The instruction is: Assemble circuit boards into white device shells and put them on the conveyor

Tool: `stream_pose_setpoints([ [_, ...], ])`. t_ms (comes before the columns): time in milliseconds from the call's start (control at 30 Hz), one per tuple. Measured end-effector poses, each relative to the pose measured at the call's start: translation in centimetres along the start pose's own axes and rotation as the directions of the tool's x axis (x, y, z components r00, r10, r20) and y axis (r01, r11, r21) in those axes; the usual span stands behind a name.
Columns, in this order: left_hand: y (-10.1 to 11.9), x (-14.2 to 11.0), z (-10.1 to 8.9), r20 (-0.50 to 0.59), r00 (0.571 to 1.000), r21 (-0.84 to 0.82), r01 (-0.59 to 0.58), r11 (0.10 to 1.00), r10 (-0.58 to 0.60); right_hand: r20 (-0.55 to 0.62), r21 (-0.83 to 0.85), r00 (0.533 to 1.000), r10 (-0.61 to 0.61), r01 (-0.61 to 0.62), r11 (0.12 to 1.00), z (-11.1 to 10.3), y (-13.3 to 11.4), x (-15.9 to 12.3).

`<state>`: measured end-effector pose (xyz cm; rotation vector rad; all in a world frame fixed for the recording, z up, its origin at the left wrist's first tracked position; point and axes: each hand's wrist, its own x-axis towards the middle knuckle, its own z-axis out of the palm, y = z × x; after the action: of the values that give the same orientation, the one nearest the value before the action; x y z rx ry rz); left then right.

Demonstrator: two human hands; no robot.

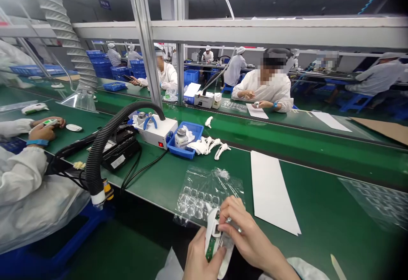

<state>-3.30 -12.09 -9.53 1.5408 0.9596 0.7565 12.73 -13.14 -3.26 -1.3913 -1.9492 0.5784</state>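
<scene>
Low in the head view, at the table's near edge, a white plastic device housing (210,225) is held tilted, with a green circuit board (209,249) showing inside. My left hand (198,256) is closed around its lower part, thumb across the front. My right hand (244,229) is closed too, its thumb and fingers pinching the upper part beside a small dark square in a white frame (216,230). Whether that square is loose or fixed, I cannot tell. Just beyond lies a clear plastic sheet (208,184) bearing rows of small square clear pieces (199,196).
White paper sheets (270,190) lie to the right. A blue tray (181,152) holds a bottle (181,138), with several white parts (219,150) beside it. A black hose (95,152) arches from a white box (156,131). Co-workers sit left and across the green bench.
</scene>
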Motion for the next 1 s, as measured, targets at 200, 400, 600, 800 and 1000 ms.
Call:
stream_pose_setpoints([
  [200,1.1,0.2,-0.7,0.003,0.999,-0.051,0.055,0.997,-0.055,-0.086,-0.162,0.978,-0.192,0.177,0.971,1.0,-1.1,0.1],
  [400,2.9,0.3,-1.5,-0.09,0.995,0.014,0.045,0.999,-0.043,-0.192,0.014,0.981,0.004,-0.001,1.0,2.6,-2.7,-0.4],
  [600,1.2,-0.1,-1.5,-0.249,0.969,0.252,0.066,0.966,-0.002,-0.244,0.192,0.945,0.219,-0.175,0.966,4.0,-3.2,-0.1],
  [800,-0.6,0.0,-1.5,-0.255,0.964,0.464,0.055,0.884,0.073,-0.245,0.326,0.884,0.397,-0.311,0.893,5.0,-3.3,0.3],
  [1000,0.5,-0.3,-1.5,-0.242,0.97,0.404,0.106,0.909,-0.006,-0.236,0.321,0.877,0.419,-0.337,0.885,5.2,-3.3,-0.1],
])
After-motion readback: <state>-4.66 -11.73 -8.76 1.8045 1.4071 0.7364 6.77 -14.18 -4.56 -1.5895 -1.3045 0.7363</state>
